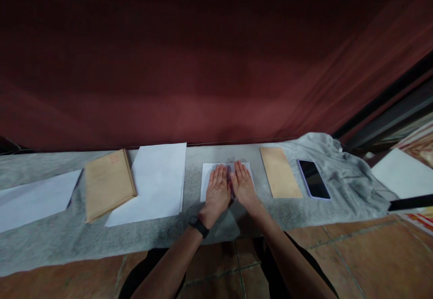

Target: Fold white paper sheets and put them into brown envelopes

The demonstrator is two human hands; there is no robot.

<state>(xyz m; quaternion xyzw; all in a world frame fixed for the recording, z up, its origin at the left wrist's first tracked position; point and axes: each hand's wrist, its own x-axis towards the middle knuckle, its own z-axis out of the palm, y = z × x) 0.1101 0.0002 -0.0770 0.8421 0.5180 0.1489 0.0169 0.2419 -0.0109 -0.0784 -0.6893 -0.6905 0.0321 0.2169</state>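
A small white sheet of paper (204, 182), possibly folded, lies on the grey cloth in front of me. My left hand (217, 190) rests flat on it with the fingers stretched forward, and a dark band circles that wrist. Close beside it, my right hand (242, 184) also presses flat on the paper, fingers extended. The hands cover most of the sheet's middle. To the right of my right hand lies a single brown envelope (281, 172). A stack of larger white paper (158, 181) is to the left of my left hand.
A bundle of brown envelopes (110, 184) overlaps the white stack. Another white sheet (37, 200) lies at the far left. A phone (314, 179) sits right of the single envelope. The grey cloth (135, 238) bunches at the right; a red wall (203, 73) rises behind.
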